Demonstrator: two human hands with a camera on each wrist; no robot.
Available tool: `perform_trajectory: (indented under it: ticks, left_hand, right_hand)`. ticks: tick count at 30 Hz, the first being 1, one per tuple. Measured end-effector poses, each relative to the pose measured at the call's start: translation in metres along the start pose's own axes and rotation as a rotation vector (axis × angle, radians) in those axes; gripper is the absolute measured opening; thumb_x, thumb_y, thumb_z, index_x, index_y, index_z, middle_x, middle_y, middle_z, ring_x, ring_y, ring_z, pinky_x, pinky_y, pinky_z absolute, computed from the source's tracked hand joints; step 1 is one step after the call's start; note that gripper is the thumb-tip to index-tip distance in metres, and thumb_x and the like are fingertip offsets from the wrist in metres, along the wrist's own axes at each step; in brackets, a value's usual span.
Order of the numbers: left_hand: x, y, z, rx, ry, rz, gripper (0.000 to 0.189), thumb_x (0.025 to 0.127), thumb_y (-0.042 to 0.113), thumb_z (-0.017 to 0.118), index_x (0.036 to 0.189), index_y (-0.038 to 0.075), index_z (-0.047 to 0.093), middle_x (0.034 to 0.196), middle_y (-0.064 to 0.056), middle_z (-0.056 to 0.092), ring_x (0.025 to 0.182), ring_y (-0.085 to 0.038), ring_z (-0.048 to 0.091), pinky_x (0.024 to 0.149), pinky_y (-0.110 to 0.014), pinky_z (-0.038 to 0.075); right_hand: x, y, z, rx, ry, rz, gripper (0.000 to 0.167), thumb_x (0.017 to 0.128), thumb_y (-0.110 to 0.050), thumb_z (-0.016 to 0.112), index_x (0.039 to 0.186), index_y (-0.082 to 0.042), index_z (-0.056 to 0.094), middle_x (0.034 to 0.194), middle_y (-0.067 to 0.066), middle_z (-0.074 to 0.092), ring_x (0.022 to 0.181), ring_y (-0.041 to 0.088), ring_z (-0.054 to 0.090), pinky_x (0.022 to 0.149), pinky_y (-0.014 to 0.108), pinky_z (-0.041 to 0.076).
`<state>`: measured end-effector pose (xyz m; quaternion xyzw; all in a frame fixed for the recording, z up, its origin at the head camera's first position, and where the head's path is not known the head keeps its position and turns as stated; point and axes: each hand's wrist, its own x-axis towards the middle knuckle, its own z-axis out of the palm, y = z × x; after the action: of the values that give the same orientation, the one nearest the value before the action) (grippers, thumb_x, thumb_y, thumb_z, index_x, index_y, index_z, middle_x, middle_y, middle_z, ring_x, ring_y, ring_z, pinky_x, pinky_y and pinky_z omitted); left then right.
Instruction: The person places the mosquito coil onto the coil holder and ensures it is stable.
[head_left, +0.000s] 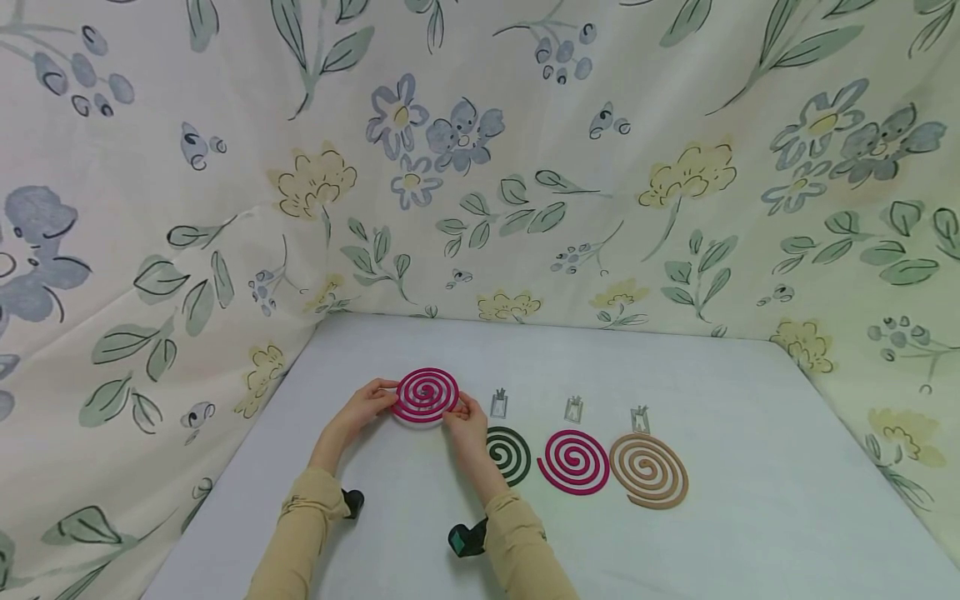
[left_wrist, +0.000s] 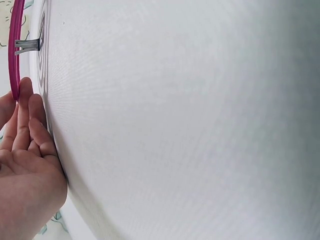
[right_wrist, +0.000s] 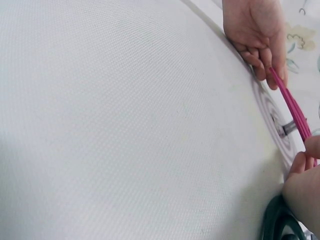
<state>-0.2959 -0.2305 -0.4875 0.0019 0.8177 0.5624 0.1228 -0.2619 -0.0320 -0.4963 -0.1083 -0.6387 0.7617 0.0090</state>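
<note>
A magenta mosquito coil (head_left: 455, 393) is held level by its outer ring, close over the white table. On its left side my left hand (head_left: 369, 407) pinches the edge, thumb above and fingertips beneath. My right hand (head_left: 469, 427) pinches the opposite edge. Under the coil's middle stands a small metal coil stand (left_wrist: 27, 46), upright, its top right at the coil's underside. In the right wrist view my left hand (right_wrist: 256, 30) and the coil (right_wrist: 295, 112) show edge-on, with the stand (right_wrist: 289, 128) beneath.
Right of my hands lie a dark green coil (head_left: 528, 457), partly behind my right wrist, another magenta coil (head_left: 573, 460) and a tan coil (head_left: 649, 472). Behind them are three metal stands: left (head_left: 499, 405), middle (head_left: 573, 409) and right (head_left: 640, 419). Floral cloth (head_left: 525, 242) hangs around the table.
</note>
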Motion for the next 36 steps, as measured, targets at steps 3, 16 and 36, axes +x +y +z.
perform_trajectory:
  ticks: [3,16,36]
  left_hand:
    - [-0.001,0.001,0.000,-0.012,-0.009,0.011,0.043,0.097,0.018,0.051,0.135,-0.001,0.042,0.107,-0.010,0.062,0.091,-0.010,0.050,0.080,-0.027,0.037]
    - [-0.001,0.001,0.001,-0.021,-0.013,0.010,0.044,0.098,0.018,0.050,0.135,-0.002,0.041,0.108,-0.012,0.063,0.090,-0.009,0.051,0.081,-0.027,0.038]
    - [0.000,0.000,-0.001,-0.019,-0.012,0.008,0.042,0.098,0.018,0.050,0.135,0.000,0.043,0.106,-0.009,0.063,0.091,-0.011,0.050,0.081,-0.027,0.038]
  right_hand:
    - [-0.012,-0.016,-0.001,-0.003,-0.006,-0.012,0.050,0.078,0.014,0.058,0.127,0.016,0.046,0.089,0.017,0.051,0.073,0.011,0.044,0.060,0.014,0.039]
    - [-0.018,-0.021,0.000,-0.023,0.000,-0.020,0.049,0.079,0.014,0.058,0.127,0.017,0.046,0.090,0.020,0.052,0.073,0.010,0.044,0.060,0.012,0.038]
    - [-0.028,-0.033,0.000,-0.017,0.003,-0.024,0.049,0.079,0.014,0.056,0.126,0.018,0.045,0.088,0.019,0.051,0.073,0.010,0.044,0.060,0.012,0.037]
